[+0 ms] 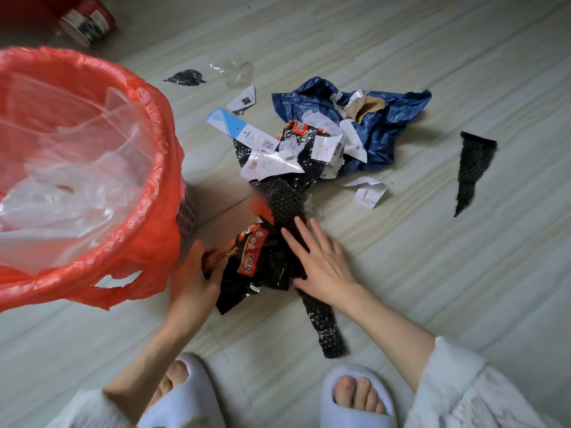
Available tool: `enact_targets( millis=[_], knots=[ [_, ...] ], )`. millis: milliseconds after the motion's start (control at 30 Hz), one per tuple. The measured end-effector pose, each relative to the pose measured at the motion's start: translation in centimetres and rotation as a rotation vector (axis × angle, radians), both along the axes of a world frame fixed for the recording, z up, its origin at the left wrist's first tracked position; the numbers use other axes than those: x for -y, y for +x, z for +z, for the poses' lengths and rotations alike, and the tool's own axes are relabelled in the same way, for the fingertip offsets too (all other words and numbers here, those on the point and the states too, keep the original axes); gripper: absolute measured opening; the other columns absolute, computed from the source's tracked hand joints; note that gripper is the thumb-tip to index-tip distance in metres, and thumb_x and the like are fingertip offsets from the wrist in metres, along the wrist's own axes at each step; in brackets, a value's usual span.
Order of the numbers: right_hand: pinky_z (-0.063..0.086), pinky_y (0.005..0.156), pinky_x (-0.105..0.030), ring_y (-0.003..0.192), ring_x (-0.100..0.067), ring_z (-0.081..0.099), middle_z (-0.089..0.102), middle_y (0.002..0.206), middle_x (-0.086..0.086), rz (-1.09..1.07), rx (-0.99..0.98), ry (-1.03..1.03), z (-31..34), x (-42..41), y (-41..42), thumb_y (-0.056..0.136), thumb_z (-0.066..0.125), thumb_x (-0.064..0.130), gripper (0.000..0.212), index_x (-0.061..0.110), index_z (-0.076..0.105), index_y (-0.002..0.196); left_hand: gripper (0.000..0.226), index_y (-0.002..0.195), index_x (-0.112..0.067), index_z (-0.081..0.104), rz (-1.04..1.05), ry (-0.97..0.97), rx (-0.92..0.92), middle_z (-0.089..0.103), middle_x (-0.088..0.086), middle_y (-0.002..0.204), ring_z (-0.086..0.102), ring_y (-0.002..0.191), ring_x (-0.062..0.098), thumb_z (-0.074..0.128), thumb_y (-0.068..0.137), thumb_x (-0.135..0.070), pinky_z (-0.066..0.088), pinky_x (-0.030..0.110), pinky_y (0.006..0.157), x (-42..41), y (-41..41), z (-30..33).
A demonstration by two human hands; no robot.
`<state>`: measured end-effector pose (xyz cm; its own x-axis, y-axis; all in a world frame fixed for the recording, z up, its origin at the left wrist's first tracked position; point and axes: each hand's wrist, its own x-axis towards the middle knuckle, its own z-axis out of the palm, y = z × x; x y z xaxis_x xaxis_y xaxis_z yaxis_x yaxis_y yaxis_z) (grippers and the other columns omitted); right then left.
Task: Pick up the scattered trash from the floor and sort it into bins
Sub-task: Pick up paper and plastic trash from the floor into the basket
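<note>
Trash lies scattered on the pale floor (432, 242) in front of a crouching person in light slippers (355, 396). Nearest the person is a black and red snack wrapper (250, 261), crumpled, with a long strip of black bubble wrap (324, 329) running under it and out toward the right foot. The left hand (193, 279) grips the wrapper's left edge, fingers curled round the crinkled foil, right beside the bin. The right hand (321, 261) lies flat on the wrapper and the black strip, fingers straight and spread, grasping nothing. To the left stands a bin lined with a red plastic bag (148, 168), touching or nearly touching the left hand; clear plastic sheets (77, 180) already sit inside it. Farther out, the main heap holds a second black and red wrapper (296, 134), torn white paper labels (272, 162), a blue and white card strip (234, 128) and a crumpled blue plastic bag (386, 118) with a brown scrap on top. A separate black bubble wrap piece (472, 168) lies well apart to the right, a small black scrap (185, 78) and a clear plastic piece (234, 71) lie beyond the heap, and a white paper slip (369, 193) sits near the heap's right side. A red container (86, 23) is blurred at top left.
</note>
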<state>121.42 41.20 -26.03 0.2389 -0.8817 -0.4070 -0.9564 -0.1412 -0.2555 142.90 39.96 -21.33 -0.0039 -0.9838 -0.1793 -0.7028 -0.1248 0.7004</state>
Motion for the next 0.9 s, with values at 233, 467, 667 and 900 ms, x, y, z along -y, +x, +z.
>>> enact_targets(
  millis=[233,467,667,900],
  knots=[
    [0.037,0.090,-0.042,0.116,-0.034,0.044,0.045,0.132,-0.014,0.025,-0.068,-0.075,-0.8,1.9,1.4,0.086,0.053,0.007,0.040,0.007,0.049,0.126,0.009,0.087,-0.007,0.052,-0.021,0.033,-0.013,0.051,-0.011,0.071,0.049,0.067,0.000,0.061,0.087,-0.009,0.035,0.011,0.056,-0.5,0.8,-0.2],
    [0.032,0.083,-0.034,0.106,-0.026,0.050,0.068,0.106,0.001,-0.321,0.101,-0.268,3.2,1.1,-1.5,0.083,0.059,0.015,0.021,0.018,0.069,0.102,0.007,0.089,-0.014,0.050,-0.102,0.039,-0.011,0.057,-0.002,0.076,0.055,0.073,0.021,0.058,0.089,-0.014,0.044,0.037,0.066,-0.5,0.8,2.3],
    [0.033,0.082,-0.034,0.106,-0.028,0.051,0.064,0.101,-0.009,-0.448,0.265,-0.330,13.4,3.7,-2.4,0.086,0.057,0.019,0.018,0.013,0.064,0.101,0.011,0.090,-0.013,0.053,-0.188,-0.209,0.121,0.063,0.002,0.077,0.059,0.071,0.032,0.061,0.083,-0.010,0.046,0.038,0.057,0.1,-1.4,9.2],
    [0.037,0.074,-0.033,0.094,-0.032,0.055,0.065,0.099,-0.016,-0.396,0.400,-0.496,27.6,6.0,1.5,0.089,0.047,0.014,0.027,0.012,0.057,0.114,0.019,0.090,-0.008,0.057,-0.179,-0.531,0.183,0.058,0.003,0.079,0.056,0.068,0.029,0.063,0.075,0.002,0.035,0.030,0.054,0.9,1.5,19.8]
  ],
)
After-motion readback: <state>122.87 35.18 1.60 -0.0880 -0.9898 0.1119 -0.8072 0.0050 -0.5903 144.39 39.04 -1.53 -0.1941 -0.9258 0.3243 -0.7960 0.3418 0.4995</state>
